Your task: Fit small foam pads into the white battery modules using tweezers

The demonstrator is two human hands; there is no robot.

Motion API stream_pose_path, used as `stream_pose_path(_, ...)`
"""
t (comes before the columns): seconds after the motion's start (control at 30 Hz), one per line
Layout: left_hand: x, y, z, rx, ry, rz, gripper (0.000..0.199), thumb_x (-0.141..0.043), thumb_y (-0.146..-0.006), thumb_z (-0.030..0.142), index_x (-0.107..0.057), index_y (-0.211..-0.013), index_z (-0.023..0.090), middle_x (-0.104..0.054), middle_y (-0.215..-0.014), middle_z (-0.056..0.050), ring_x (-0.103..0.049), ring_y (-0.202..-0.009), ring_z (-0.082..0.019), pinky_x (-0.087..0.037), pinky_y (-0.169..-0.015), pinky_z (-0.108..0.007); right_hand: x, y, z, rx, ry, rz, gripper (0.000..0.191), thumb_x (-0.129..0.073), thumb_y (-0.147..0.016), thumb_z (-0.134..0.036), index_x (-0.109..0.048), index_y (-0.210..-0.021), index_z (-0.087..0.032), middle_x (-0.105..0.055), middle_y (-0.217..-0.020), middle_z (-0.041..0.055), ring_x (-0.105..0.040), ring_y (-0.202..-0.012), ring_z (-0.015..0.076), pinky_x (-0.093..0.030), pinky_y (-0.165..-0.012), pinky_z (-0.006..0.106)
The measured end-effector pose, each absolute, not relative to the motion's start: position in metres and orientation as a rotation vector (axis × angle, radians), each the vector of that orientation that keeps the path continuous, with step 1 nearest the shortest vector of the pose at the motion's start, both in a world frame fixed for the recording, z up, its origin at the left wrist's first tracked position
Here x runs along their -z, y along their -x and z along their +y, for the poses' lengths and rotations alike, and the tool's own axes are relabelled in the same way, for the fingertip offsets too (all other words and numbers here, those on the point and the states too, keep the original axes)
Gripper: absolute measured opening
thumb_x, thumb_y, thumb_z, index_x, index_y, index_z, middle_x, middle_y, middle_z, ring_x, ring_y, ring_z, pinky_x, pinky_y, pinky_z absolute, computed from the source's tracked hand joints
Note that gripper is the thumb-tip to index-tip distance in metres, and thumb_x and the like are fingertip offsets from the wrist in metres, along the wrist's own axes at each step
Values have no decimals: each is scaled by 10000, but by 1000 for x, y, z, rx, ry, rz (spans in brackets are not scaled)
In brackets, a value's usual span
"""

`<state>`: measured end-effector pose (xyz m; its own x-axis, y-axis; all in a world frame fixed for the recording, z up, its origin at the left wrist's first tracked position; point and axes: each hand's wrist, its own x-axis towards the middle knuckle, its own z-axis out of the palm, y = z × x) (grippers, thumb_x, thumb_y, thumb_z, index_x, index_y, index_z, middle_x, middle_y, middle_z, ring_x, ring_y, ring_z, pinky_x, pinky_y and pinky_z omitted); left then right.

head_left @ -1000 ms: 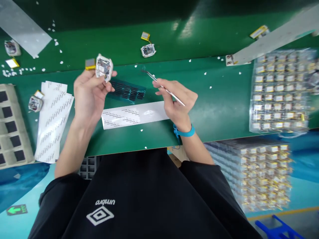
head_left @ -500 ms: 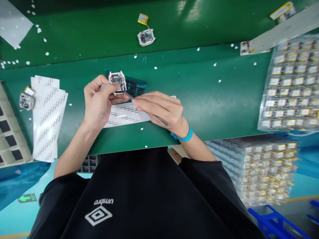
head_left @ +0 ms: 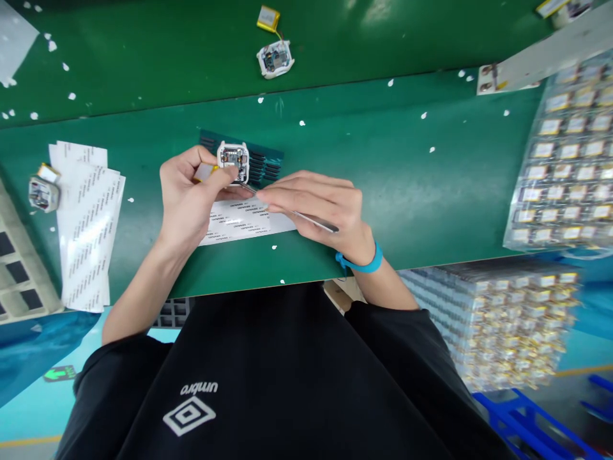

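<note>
My left hand [head_left: 194, 185] is closed on a white smartwatch case [head_left: 234, 160] whose circuit board faces up, the thumb lying across its lower edge. A yellow battery [head_left: 204, 171] shows between the same fingers, beside the case. In my right hand [head_left: 318, 204] I pinch slim metal tweezers [head_left: 313, 221], their tip against the case's lower edge. Beneath the case lies a dark teal sheet with rows of black strips [head_left: 268, 165]. A white printed sticker sheet [head_left: 249, 220] lies under my hands.
Another opened watch case [head_left: 276, 59] with its battery [head_left: 268, 18] lies at the back. At left are printed sheets [head_left: 89, 243], a watch case [head_left: 43, 193] and a compartment tray [head_left: 22, 255]. A metal bracket [head_left: 541, 57] and trays of batteries [head_left: 565, 172] stand at right.
The watch case has shifted slightly right and turned a little, and the yellow battery now shows beside it. My right hand has moved slightly right with the tweezers. The whole view has shifted slightly.
</note>
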<state>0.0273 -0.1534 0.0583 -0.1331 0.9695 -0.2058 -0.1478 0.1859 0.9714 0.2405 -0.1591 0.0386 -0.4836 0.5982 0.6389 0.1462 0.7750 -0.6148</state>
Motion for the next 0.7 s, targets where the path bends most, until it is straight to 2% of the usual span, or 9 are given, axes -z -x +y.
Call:
stream_pose_path(0.17, -56, -29, -159, -1240, -930, 1301, 222, -929, -750, 325, -725, -774, 241, -698, -642, 29, -708, -516, -167, -661, -557, -305, -38, -238, -158, -549, 589, -1970, 261, -664, -1046, -148, -711, -1301, -177, -832, -1114, 36, -806, -1012, 167, -694, -876, 355)
stream_pose_path(0.3, -55, -28, -159, -1276, -926, 1258, 208, -933, -818, 314, -740, -798, 237, -707, -647, 22, -758, -570, -182, -670, -565, -285, -39, -238, -157, -539, 594, -1922, 270, -668, -1043, -155, -726, -1301, -204, -836, -1093, 11, -813, -986, 165, -690, -865, 352)
stream_pose_path(0.43, -55, -28, -160, -1267, -918, 1234, 257, -947, -823, 343, -719, -811, 224, -703, -649, 29, -781, -605, -191, -680, -584, -278, -40, -240, -157, -585, 617, -1957, 261, -657, -1053, -182, -736, -1298, -227, -841, -1104, -7, -816, -1001, 159, -687, -871, 334)
stream_pose_path(0.57, -57, -29, -163, -1161, -898, 1249, 300, -969, -771, 392, -751, -893, 225, -779, -788, -1, -805, -696, -195, -698, -668, -287, -39, -242, -154, -528, 664, -1914, 242, -662, -1047, -180, -746, -1268, -237, -850, -1086, -1, -821, -944, 167, -692, -821, 349)
stream_pose_path(0.7, -48, -7, -127, -1168, -1054, 1307, 300, -946, -795, 363, -761, -997, 240, -781, -836, 6, -773, -686, -177, -679, -663, -340, -36, -243, -148, -417, 681, -1804, 310, -652, -1035, -128, -730, -1305, -258, -853, -1080, 11, -819, -921, 171, -685, -773, 338)
